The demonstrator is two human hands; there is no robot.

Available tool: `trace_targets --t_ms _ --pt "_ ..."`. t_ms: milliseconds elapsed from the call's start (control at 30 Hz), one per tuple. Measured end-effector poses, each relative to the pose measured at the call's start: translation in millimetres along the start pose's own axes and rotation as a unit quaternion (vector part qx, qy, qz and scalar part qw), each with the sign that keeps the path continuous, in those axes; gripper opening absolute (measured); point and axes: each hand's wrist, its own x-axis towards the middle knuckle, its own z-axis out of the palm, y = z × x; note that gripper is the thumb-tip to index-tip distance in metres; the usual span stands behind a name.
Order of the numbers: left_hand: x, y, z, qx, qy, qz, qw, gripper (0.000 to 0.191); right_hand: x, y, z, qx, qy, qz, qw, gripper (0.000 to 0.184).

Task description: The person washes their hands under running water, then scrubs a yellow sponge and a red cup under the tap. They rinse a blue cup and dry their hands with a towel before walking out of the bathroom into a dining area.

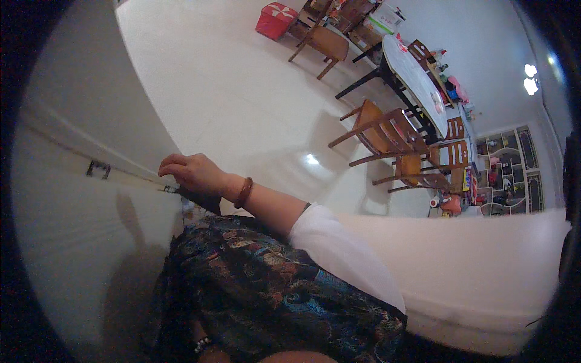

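Observation:
My right hand (194, 172), with a brown bangle (244, 193) at its wrist, reaches to the edge of a pale door or panel (68, 218). Its fingers are bent, and their tips are at or very near that edge. Whether they grip anything cannot be made out. Just below the hand is a dark, flat thing (202, 199), too dim to name. Two small metal fittings, one a plate (98, 169), sit along the panel's seam. My left hand is out of view; only the wrist with a beaded bracelet (202, 345) shows beside my dark patterned garment (272, 286).
Wooden chairs (376, 129) stand around an oval table (413, 77) on a pale tiled floor (218, 90). Farther off are a red box-like container (274, 20), stacked boxes (379, 20) and a display shelf (510, 170). A pale wall or panel (472, 258) rises close on my right.

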Motion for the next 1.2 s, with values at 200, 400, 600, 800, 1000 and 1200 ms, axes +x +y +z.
trace_targets --t_ms 200,400,600,800,1000,1200 --pt "22.1 0.6 56.6 0.020 0.036 -0.034 0.999 0.043 4.9 97.2 -74.7 -0.031 0.009 0.029 0.999 0.026" --pt "42.1 1.1 143.9 0.016 0.057 -0.056 0.997 0.046 -5.2 166.6 -199.6 -0.015 0.056 0.116 0.991 0.022" --pt "65.1 29.0 236.2 0.051 -0.028 0.012 0.998 0.048 -38.1 233.3 -261.4 -0.026 0.118 0.131 0.984 0.034" --pt "160.9 28.8 350.7 0.186 -0.127 -0.108 0.968 0.033 -123.1 263.5 -313.1 -0.080 0.230 0.314 0.918 0.023" --pt "259.2 14.3 415.3 0.481 -0.164 -0.058 0.859 0.030 -154.1 299.1 -342.8 -0.104 0.279 0.384 0.874 0.025" --pt "336.0 107.2 607.9 0.489 -0.217 0.029 0.845 0.027 -182.2 376.4 -380.3 -0.105 0.280 0.445 0.844 0.026"
